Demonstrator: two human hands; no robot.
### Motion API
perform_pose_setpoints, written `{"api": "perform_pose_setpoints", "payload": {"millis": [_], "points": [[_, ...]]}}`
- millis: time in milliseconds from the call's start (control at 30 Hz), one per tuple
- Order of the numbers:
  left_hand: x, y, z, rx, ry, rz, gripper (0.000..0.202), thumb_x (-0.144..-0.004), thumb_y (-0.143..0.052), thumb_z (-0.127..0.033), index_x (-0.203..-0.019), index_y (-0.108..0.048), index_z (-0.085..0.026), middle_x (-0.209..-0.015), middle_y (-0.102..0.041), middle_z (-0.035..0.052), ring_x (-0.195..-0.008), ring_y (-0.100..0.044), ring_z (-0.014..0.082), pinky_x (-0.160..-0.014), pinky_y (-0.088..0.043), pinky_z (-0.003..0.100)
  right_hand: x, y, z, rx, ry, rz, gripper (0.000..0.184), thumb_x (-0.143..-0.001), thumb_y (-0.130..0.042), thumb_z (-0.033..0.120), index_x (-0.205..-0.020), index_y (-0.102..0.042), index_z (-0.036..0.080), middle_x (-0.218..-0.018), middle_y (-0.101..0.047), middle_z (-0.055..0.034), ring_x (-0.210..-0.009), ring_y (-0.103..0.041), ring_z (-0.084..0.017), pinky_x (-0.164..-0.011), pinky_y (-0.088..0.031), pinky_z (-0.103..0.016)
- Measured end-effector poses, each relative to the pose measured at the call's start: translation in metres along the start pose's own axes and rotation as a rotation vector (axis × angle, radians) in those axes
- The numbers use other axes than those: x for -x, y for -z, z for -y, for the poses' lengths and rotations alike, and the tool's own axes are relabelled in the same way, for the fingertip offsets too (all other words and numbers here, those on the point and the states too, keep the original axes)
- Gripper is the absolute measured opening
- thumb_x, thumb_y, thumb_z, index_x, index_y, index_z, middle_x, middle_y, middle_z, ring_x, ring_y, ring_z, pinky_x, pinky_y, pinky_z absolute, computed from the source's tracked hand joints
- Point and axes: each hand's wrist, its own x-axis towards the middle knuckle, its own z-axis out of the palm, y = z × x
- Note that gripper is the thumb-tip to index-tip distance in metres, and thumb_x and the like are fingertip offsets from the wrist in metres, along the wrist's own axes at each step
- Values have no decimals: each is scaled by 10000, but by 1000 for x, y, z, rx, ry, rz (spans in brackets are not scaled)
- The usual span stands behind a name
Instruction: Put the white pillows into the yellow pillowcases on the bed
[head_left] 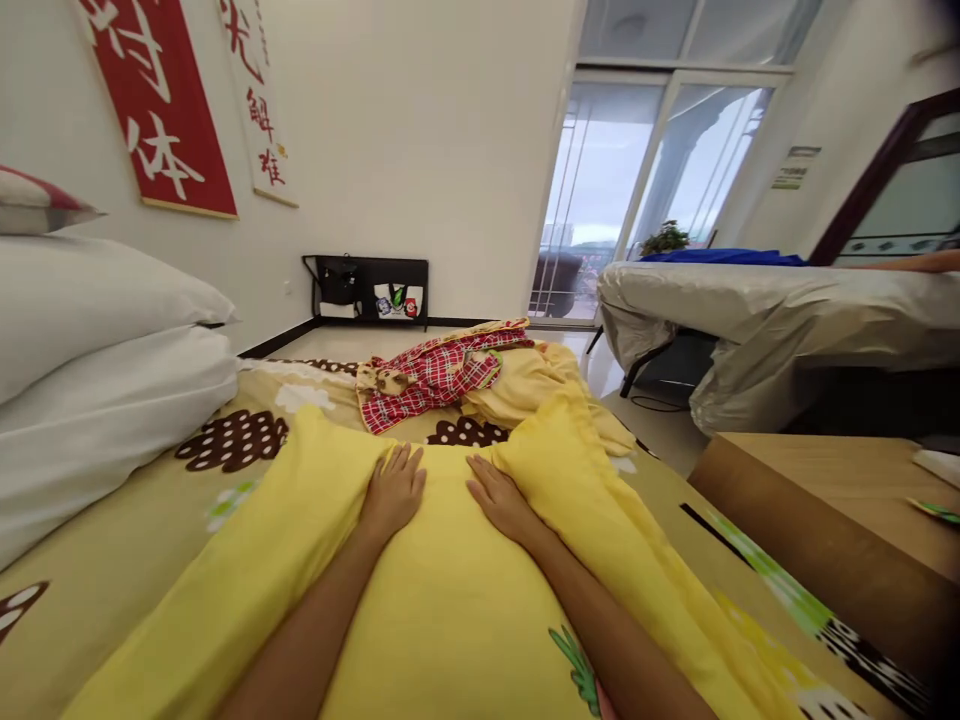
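Note:
A yellow pillow in its pillowcase [450, 600] lies on the patterned bed sheet [127, 540] right in front of me. My left hand [394, 492] rests flat on the pillow's far edge, fingers stretched out. My right hand [499, 498] lies flat beside it, a little to the right, fingers also extended. Both hands press on the fabric and hold nothing. Beyond them lies a crumpled red plaid cloth [435, 375] next to bunched yellow fabric [532, 385].
Two white pillows [97, 370] are stacked at the left against the wall. A wooden bedside table [840, 520] stands at the right. A second bed under a grey cover [772, 310] sits further right, near glass doors [637, 190]. A low black shelf [367, 288] stands at the far wall.

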Motion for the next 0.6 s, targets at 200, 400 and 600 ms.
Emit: {"api": "perform_pose_setpoints", "payload": {"millis": [200, 400, 600], "points": [[-6, -8, 97, -28, 217, 97, 553, -934, -293, -478, -1395, -415, -199, -1482, -362, 133, -1384, -289, 307, -1080, -211, 603, 15, -9, -83, 80, -233, 92, 544, -962, -264, 463, -1431, -358, 205, -1495, -336, -82, -1395, -253, -205, -1121, -167, -476], [27, -4, 152, -55, 411, 53, 585, -942, -214, -483, -1451, -316, -213, -1519, -286, 116, -1394, -278, 276, -1064, -291, 552, 40, 8, -156, 132, -495, 98, 497, -961, -230, 448, -1383, -424, 269, -1471, -385, -55, -1357, -333, -224, -1051, -269, -538], [40, 19, 125, -86, 326, -19, 515, -910, -283, -278, -1398, -408, -175, -1497, -336, 121, -1384, -303, 266, -1070, -281, 541, 59, 29, -113, 248, -444, -135, 467, -957, -273, 301, -1333, -472, 110, -1442, -407, -159, -1367, -311, -242, -1087, -222, -488]]}}
